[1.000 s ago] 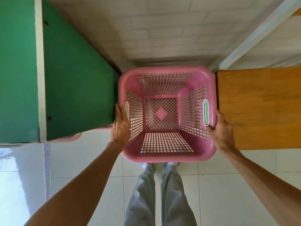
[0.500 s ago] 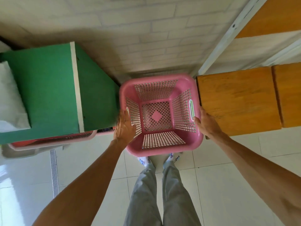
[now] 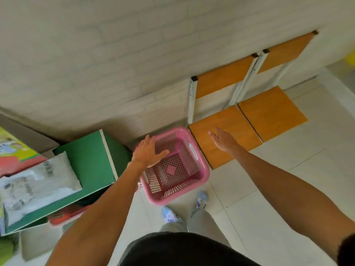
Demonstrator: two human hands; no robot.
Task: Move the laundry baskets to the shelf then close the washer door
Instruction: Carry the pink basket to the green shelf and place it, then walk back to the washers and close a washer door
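Below, square pink lattice basket (image 3: 173, 170), smooth orange shelf (image 3: 225, 138)

Only 1 view, worn on the head, looking steeply down and slightly forward from standing height. Wide-angle, with bent lines toward the edges. Nearest the lens: a dark shirt (image 3: 184, 250) at the bottom edge and 2 forearms reaching away. Farther below: the pink basket (image 3: 203, 169) on the pale tiled floor (image 3: 269, 198), near centre. Brick wall (image 3: 115, 54) filling the upper half, green cabinet (image 3: 90, 160) at left, orange shelf (image 3: 230, 120) at right. Slightly motion-blurred throughout.
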